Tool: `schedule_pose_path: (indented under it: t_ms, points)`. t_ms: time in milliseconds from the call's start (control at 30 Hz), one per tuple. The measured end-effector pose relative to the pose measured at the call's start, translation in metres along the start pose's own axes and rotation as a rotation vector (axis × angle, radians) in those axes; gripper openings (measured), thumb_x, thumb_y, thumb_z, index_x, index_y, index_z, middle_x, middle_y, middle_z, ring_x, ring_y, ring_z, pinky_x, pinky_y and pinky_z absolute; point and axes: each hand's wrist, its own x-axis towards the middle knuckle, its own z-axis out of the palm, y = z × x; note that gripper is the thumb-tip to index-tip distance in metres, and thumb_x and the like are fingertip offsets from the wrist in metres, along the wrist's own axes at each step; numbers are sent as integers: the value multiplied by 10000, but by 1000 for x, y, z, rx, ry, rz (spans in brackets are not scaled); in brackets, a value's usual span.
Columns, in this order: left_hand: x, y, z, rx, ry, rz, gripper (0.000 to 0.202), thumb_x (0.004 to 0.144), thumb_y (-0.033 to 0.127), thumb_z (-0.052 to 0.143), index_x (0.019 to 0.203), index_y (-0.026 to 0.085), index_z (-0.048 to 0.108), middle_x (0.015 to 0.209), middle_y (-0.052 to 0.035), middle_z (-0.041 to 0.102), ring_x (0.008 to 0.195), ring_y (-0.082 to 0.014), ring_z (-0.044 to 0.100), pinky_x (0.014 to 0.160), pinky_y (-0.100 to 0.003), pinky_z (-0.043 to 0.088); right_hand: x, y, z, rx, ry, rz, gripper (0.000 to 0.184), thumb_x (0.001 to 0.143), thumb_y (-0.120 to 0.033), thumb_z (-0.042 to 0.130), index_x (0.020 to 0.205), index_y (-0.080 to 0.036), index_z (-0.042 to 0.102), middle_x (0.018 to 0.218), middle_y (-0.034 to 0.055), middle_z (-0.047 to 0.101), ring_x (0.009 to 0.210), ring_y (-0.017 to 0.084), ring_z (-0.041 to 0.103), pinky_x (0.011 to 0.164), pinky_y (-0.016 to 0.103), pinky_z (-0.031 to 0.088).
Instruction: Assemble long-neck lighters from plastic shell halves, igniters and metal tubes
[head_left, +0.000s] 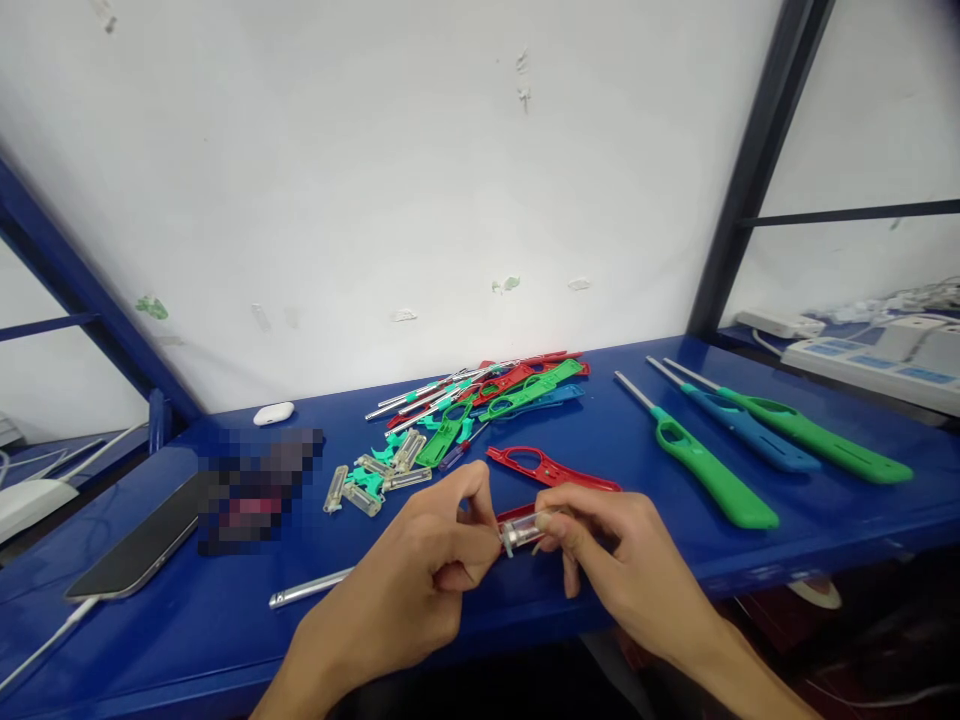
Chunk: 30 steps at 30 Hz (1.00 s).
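Note:
Between my hands is a small clear lighter fuel tank (525, 530) with a pale metal-looking end, held just above the blue table. My right hand (619, 545) grips its right end between thumb and fingers. My left hand (427, 560) is closed in a pinch at its left end, and its fingertips are partly hidden. Behind the tank lies a red lighter shell half, mostly covered by my hands. Another red shell half (551, 470) rests farther back. A metal lighter tube (307, 588) sticks out to the left from behind my left wrist.
Clear tanks (364, 498) and teal triggers lie in a pile. Green shell halves (536, 388) and metal tubes lie near the wall, beside a screwdriver (455, 455). Whole lighters (720, 475) lie at right. A phone (142, 540) and white earbud case (274, 413) are at left.

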Motion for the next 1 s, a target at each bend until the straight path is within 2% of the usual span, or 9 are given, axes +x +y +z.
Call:
schedule_pose_path:
  t_ms: [100, 233, 367, 567, 733, 867, 1000]
  points:
    - [3, 0, 1, -1, 69, -26, 302, 588, -51, 368, 678, 188, 206, 841, -8, 460, 717, -136, 418, 607, -314, 280, 1, 0, 0, 49, 16, 12, 342, 1048, -472, 578, 897, -204, 728, 643, -25, 683, 508, 128, 673, 542, 227, 497]
    - [3, -1, 3, -52, 148, -67, 293, 654, -60, 372, 673, 196, 230, 831, -4, 465, 724, -138, 454, 613, -304, 305, 0, -1, -1, 33, 60, 9, 364, 1049, -489, 570, 899, -203, 738, 619, -32, 659, 440, 103, 586, 468, 221, 441]
    - [4, 2, 3, -117, 184, -130, 322, 776, -74, 389, 676, 199, 252, 823, 3, 477, 737, -138, 460, 640, -291, 334, -1, -4, 0, -2, 123, -72, 317, 1047, -442, 596, 873, -217, 736, 692, -28, 693, 525, 103, 632, 540, 212, 481]
    - [8, 5, 3, -218, 210, -185, 380, 908, -13, 426, 665, 200, 226, 786, 13, 427, 715, -134, 427, 615, -283, 305, 1, 0, 1, 15, 167, -106, 170, 1019, -381, 671, 1028, -274, 804, 653, -58, 718, 554, 106, 668, 621, 204, 523]
    - [8, 6, 2, -271, 193, -223, 409, 954, 45, 459, 661, 202, 222, 779, 18, 404, 696, -134, 386, 615, -289, 288, 0, 3, 0, -87, 187, -238, 223, 1047, -296, 628, 1202, -330, 784, 753, -55, 745, 590, 97, 660, 674, 209, 540]
    - [8, 5, 1, -288, 182, -253, 414, 951, 66, 472, 651, 206, 223, 771, 14, 443, 707, -137, 412, 636, -291, 308, -1, 2, 0, -139, 174, -302, 142, 1023, -279, 676, 1119, -294, 780, 909, -31, 795, 678, 111, 707, 714, 216, 562]
    - [8, 6, 3, -352, 155, -282, 398, 903, 63, 481, 655, 212, 208, 753, 20, 445, 687, -132, 384, 626, -285, 309, -3, 2, 4, -184, 198, -397, 70, 979, -220, 743, 1037, -259, 741, 931, -32, 805, 811, 122, 758, 806, 195, 568]
